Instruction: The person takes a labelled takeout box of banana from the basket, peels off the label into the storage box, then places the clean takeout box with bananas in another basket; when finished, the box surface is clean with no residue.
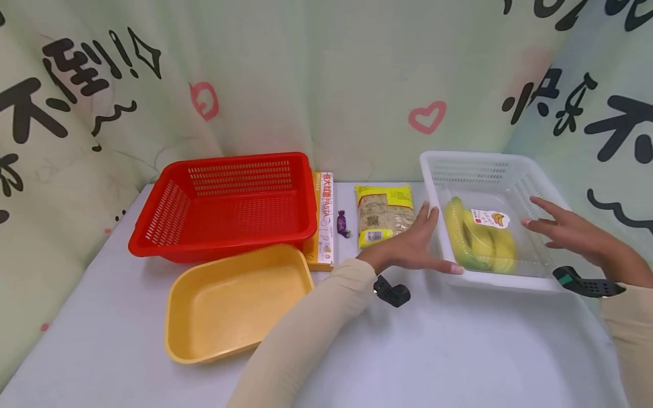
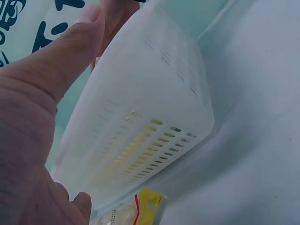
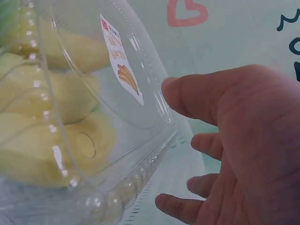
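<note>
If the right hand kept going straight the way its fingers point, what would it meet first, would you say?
Most likely the clear plastic banana box in the white basket: the right hand points left at it, open. The wrist view shows a small gap, though depth is unclear.

White basket: slotted plastic, rectangular, upright on the table at the right, near the back curtain. Inside: clear clamshell of yellow bananas, greenish at the tips, lying flat on the basket floor toward the left wall, lid closed. White label with a banana graphic sits on top of the lid.
</note>
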Available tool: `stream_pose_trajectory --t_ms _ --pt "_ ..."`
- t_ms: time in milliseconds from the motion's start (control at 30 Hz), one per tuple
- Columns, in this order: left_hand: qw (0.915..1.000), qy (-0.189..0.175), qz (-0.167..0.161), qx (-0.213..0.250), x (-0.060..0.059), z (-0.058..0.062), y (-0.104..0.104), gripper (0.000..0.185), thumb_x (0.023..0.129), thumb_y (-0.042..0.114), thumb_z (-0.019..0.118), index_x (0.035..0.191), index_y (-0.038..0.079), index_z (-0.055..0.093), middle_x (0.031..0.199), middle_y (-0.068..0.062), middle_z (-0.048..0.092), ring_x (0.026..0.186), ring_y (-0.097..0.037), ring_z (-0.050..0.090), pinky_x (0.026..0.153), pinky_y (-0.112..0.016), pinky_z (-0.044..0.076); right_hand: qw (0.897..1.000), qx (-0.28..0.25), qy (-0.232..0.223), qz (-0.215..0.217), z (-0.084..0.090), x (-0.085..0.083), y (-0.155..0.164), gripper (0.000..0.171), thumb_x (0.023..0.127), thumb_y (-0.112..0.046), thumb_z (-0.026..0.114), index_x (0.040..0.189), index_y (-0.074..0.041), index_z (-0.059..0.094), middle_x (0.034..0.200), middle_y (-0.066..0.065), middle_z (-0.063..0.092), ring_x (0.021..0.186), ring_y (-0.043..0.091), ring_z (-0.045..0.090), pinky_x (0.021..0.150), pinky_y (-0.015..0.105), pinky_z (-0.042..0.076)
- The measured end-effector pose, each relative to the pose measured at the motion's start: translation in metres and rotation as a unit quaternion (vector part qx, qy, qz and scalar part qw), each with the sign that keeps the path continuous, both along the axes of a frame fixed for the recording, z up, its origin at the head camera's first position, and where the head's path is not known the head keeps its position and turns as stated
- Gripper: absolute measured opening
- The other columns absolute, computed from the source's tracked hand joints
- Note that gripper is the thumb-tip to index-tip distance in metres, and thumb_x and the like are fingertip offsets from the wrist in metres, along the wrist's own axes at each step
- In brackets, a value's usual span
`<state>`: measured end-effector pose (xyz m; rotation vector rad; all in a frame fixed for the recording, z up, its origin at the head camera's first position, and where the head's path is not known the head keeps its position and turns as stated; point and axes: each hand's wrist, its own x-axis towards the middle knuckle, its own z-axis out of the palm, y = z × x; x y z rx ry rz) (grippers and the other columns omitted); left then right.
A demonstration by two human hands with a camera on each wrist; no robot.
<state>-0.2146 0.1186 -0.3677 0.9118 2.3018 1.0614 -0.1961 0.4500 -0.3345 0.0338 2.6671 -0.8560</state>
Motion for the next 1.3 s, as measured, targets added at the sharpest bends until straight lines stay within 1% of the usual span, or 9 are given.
stream_pose_trajectory --t_ms 133,300,367,533,600,767,1000,1133,1300 --pt "0.9999 0.002 -0.006 -0.008 0.002 0.000 0.002 0.122 0.076 0.051 0.079 0.156 0.024 -0.008 0.156 0.009 -0.026 0.142 -0.002 -0.011 0.113 -0.023 0.014 1.000 -0.017 -0.005 -0.004 -0.008 -0.002 0.004 0.090 0.099 -0.052 0.045 0.152 -0.015 -0.019 0.153 0.035 -0.010 0.128 0.067 0.013 0.088 0.076 0.032" --pt "0.9999 0.006 -0.001 -0.014 0.004 -0.001 0.006 0.120 0.075 0.052 0.079 0.157 0.025 -0.005 0.156 0.010 -0.027 0.143 -0.004 -0.005 0.112 -0.025 0.020 0.999 -0.027 -0.023 0.007 -0.015 0.002 0.006 0.089 0.100 -0.051 0.042 0.150 -0.014 -0.022 0.151 0.036 -0.014 0.124 0.069 0.015 0.085 0.076 0.036" --pt "0.9999 0.005 0.004 -0.008 0.004 -0.001 0.007 0.119 0.075 0.051 0.079 0.157 0.024 -0.003 0.155 0.012 -0.026 0.143 -0.004 -0.003 0.112 -0.026 0.022 0.999 -0.028 -0.035 0.014 -0.015 0.005 0.005 0.087 0.101 -0.050 0.039 0.150 -0.011 -0.023 0.150 0.040 -0.007 0.124 0.068 0.019 0.084 0.075 0.037" --pt "0.9998 0.015 0.013 0.002 0.005 -0.001 0.009 0.117 0.076 0.052 0.078 0.157 0.021 0.000 0.155 0.017 -0.025 0.143 -0.001 -0.002 0.112 -0.024 0.020 0.998 -0.034 -0.048 0.022 -0.015 0.007 0.000 0.083 0.104 -0.047 0.035 0.150 -0.005 -0.019 0.143 0.044 0.023 0.122 0.058 0.041 0.082 0.066 0.047" --pt "0.9997 0.020 0.016 0.000 0.005 0.000 0.009 0.116 0.076 0.052 0.079 0.157 0.022 0.001 0.155 0.018 -0.023 0.143 0.000 -0.001 0.112 -0.024 0.021 0.998 -0.037 -0.044 0.025 -0.014 0.007 -0.002 0.082 0.104 -0.045 0.035 0.150 -0.003 -0.017 0.141 0.044 0.028 0.119 0.055 0.047 0.081 0.062 0.050" --pt "0.9995 0.019 0.024 0.002 0.006 -0.001 0.009 0.116 0.075 0.053 0.079 0.157 0.027 0.002 0.155 0.022 -0.020 0.143 0.000 0.003 0.112 -0.027 0.024 0.998 -0.041 -0.026 0.028 -0.012 0.007 -0.003 0.079 0.105 -0.042 0.036 0.151 0.000 -0.013 0.140 0.046 0.026 0.115 0.053 0.052 0.079 0.058 0.053" --pt "0.9994 0.029 0.015 -0.009 0.007 -0.003 0.012 0.117 0.075 0.055 0.078 0.157 0.025 0.000 0.157 0.023 -0.015 0.140 0.005 -0.007 0.112 -0.023 0.019 0.999 -0.036 -0.012 0.025 -0.014 0.011 0.001 0.077 0.105 -0.037 0.037 0.150 0.002 -0.011 0.142 0.047 0.014 0.114 0.057 0.050 0.076 0.053 0.056" --pt "0.9991 0.036 0.011 -0.021 0.008 -0.002 0.013 0.118 0.075 0.058 0.077 0.157 0.024 -0.001 0.157 0.023 -0.015 0.139 0.006 -0.010 0.112 -0.021 0.016 0.999 -0.036 0.000 0.025 -0.013 0.013 0.003 0.076 0.106 -0.036 0.037 0.151 0.002 -0.010 0.142 0.048 0.014 0.114 0.057 0.050 0.076 0.053 0.056" --pt "0.9979 0.052 0.014 -0.035 0.006 0.002 0.011 0.117 0.075 0.059 0.075 0.157 0.020 0.001 0.157 0.019 -0.017 0.140 0.005 -0.009 0.112 -0.020 0.016 0.999 -0.031 0.019 0.031 -0.006 0.011 0.002 0.072 0.106 -0.033 0.036 0.151 0.001 -0.009 0.142 0.047 0.019 0.114 0.058 0.049 0.075 0.053 0.056"
